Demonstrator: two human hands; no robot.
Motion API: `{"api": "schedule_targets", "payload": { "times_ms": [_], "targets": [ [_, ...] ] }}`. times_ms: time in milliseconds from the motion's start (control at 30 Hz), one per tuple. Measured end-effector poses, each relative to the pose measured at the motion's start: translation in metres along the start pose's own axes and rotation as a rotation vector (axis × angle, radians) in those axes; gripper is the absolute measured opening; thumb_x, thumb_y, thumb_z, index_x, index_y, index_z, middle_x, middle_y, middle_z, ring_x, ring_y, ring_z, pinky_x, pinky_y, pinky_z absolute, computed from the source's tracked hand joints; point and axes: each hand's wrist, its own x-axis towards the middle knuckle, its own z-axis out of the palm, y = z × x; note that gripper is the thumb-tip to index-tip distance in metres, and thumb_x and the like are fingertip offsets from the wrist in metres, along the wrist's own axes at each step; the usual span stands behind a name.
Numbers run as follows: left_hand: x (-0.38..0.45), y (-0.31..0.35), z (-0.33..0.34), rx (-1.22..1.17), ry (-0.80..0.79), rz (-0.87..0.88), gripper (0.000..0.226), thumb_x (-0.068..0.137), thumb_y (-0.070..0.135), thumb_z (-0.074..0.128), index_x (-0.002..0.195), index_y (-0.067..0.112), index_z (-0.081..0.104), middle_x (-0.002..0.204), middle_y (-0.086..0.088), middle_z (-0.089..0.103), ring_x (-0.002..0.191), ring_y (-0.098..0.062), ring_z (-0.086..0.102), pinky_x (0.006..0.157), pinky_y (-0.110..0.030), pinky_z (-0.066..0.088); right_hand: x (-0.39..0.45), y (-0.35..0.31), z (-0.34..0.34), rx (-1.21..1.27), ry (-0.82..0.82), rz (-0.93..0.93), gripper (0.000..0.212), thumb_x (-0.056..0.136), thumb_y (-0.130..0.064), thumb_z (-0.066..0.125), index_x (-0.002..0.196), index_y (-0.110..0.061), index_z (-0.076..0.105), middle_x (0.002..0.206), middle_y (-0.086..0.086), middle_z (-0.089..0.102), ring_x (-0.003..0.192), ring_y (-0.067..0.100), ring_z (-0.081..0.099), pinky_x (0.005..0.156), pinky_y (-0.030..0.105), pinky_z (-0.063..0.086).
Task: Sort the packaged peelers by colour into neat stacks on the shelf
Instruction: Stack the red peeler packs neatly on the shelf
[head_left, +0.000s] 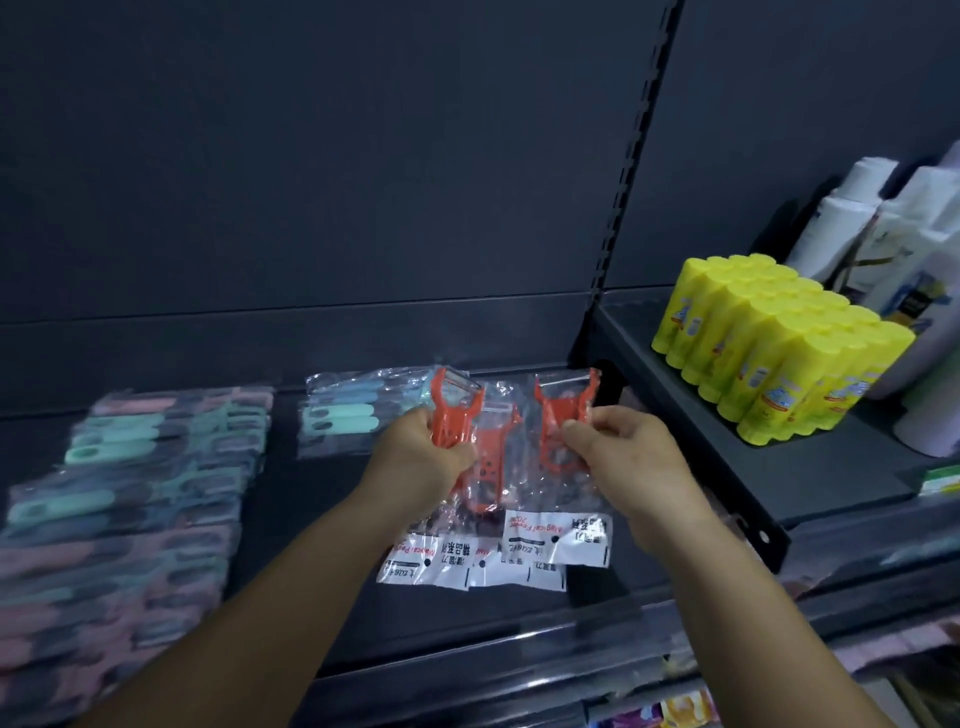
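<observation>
Both forearms reach in from the bottom of the view. We grip orange peeler packs (485, 467) in each hand: the left hand (415, 462) closes round one pack, perhaps more (the count is unclear), and the right hand (618, 457) pinches another by its upper part. All are held just above the shelf (322, 545), label ends pointing toward us.

We judge the step in hand to be gathering the orange packs into one stack. The next move calls for squaring their edges together and setting them down flat.

Open room lies directly below the hands, between the blurred mixed pile (130, 499) of teal and pink packs at left and the raised side shelf (753, 457) at right. A teal stack (343, 415) sits behind. We keep clear of the side shelf's edge and the yellow tubes (769, 343).
</observation>
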Motion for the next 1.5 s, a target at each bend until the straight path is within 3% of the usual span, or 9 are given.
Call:
{"api": "schedule_targets", "payload": {
  "times_ms": [167,300,433,533,667,833,1100,1333,1500],
  "targets": [
    [-0.02,-0.001,-0.039,-0.068,0.094,-0.023,0.005,0.089,0.017,0.062,0.094,0.018,0.06,0.072,0.0,0.061,0.047,-0.005,0.047,0.04,-0.015,0.038,-0.008,-0.018,0.042,0.088,-0.184,-0.045,0.006,0.087,-0.015,0.065,0.089,-0.009,0.066,0.068,0.003,0.072,0.055,0.015,0.059,0.051,0.027,0.046],
    [-0.041,-0.015,-0.086,-0.115,0.208,-0.054,0.007,0.09,0.017,0.062,0.083,0.02,0.06,0.075,0.001,0.063,0.059,-0.007,0.055,0.047,-0.014,0.043,-0.02,-0.03,0.092,0.07,-0.307,-0.081,0.003,0.087,-0.016,0.066,0.087,-0.013,0.067,0.083,0.013,0.073,0.061,0.017,0.06,0.059,0.034,0.05],
    [-0.063,-0.04,-0.141,-0.16,0.33,-0.088,0.004,0.087,0.016,0.062,0.086,0.019,0.063,0.091,-0.014,0.07,0.074,-0.021,0.059,0.07,-0.036,0.053,-0.043,-0.046,0.158,0.081,-0.404,-0.1,0.006,0.085,-0.011,0.067,0.086,-0.005,0.066,0.082,0.026,0.067,0.065,0.026,0.058,0.066,0.044,0.05],
    [-0.082,-0.064,-0.189,-0.181,0.371,-0.102,0.007,0.09,0.019,0.058,0.095,0.021,0.063,0.099,-0.015,0.069,0.083,-0.023,0.065,0.076,-0.037,0.053,-0.069,-0.057,0.213,0.099,-0.474,-0.099,0.016,0.085,-0.008,0.065,0.091,0.007,0.059,0.074,0.018,0.062,0.062,0.024,0.053,0.062,0.039,0.044],
    [-0.109,-0.099,-0.259,-0.178,0.42,-0.112,0.01,0.091,0.021,0.057,0.098,0.024,0.064,0.094,-0.004,0.071,0.087,-0.021,0.068,0.083,-0.039,0.054,-0.111,-0.072,0.283,0.088,-0.526,-0.094,0.013,0.086,-0.01,0.065,0.092,0.001,0.062,0.075,0.015,0.066,0.054,0.021,0.053,0.056,0.035,0.043],
    [-0.143,-0.137,-0.343,-0.103,0.463,-0.172,0.007,0.092,0.025,0.059,0.086,0.021,0.061,0.099,-0.014,0.07,0.076,-0.021,0.063,0.065,-0.03,0.05,-0.166,-0.087,0.363,0.115,-0.563,-0.077,0.004,0.086,-0.011,0.064,0.084,-0.008,0.064,0.084,0.021,0.071,0.061,0.024,0.059,0.061,0.037,0.047],
    [-0.16,-0.185,-0.438,-0.003,0.424,-0.218,0.019,0.086,0.029,0.067,0.101,0.018,0.066,0.09,-0.002,0.072,0.083,-0.019,0.069,0.073,-0.033,0.056,-0.213,-0.092,0.452,0.043,-0.571,-0.08,0.018,0.091,-0.031,0.058,0.086,-0.015,0.065,0.086,0.006,0.074,0.078,0.025,0.068,0.08,0.04,0.053],
    [-0.14,-0.203,-0.47,0.085,0.337,-0.24,0.022,0.089,0.023,0.063,0.11,0.019,0.063,0.095,-0.005,0.07,0.089,-0.023,0.067,0.08,-0.037,0.054,-0.207,-0.089,0.481,0.073,-0.64,0.022,0.004,0.088,-0.007,0.059,0.084,-0.007,0.06,0.07,0.006,0.071,0.05,0.013,0.056,0.052,0.028,0.048],
    [-0.127,-0.21,-0.488,0.305,0.222,-0.241,0.01,0.09,0.024,0.061,0.1,0.02,0.059,0.074,-0.004,0.061,0.054,-0.012,0.053,0.051,-0.025,0.046,-0.195,-0.078,0.489,-0.032,-0.596,0.016,0.038,0.08,-0.006,0.069,0.102,-0.016,0.04,0.07,0.01,0.068,0.052,0.02,0.06,0.052,0.031,0.051]
  ]
}}
